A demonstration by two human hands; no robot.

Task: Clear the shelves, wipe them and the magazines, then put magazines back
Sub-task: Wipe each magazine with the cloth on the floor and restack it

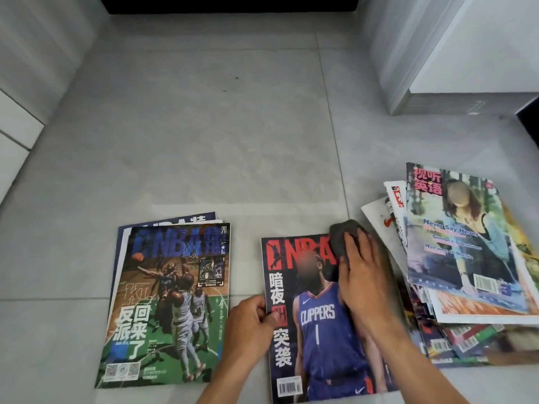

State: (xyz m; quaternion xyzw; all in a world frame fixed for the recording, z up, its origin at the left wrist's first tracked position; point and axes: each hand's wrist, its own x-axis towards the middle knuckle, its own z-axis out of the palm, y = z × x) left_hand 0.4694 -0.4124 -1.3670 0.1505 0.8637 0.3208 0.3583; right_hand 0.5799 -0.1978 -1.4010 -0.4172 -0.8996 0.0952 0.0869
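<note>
While the left hand (251, 325) pinches the left edge of the middle magazine (318, 325), thumb on the cover and fingers curled at the spine side, the right hand (360, 266) presses a dark grey cloth (342, 237) down on that magazine's top right corner. The right fingers lie fairly flat over the cloth, bent a little at the tips around it, so the cloth sits bunched under the palm and pokes out ahead of the fingertips. The magazine being wiped lies flat on the grey tiled floor (204, 141), its cover showing a basketball player in a blue jersey.

To the left, just apart from it, a small pile of magazines (166, 304) lies squared up on the floor, a green and blue basketball cover on top. To the right sits a bigger, untidy heap of magazines (466, 272), fanned out and overlapping, with a pale cover of a seated figure uppermost; its near edge touches or slips under the wiped magazine. Beyond the heap, in the far right corner, stands a white cabinet (437, 53).
</note>
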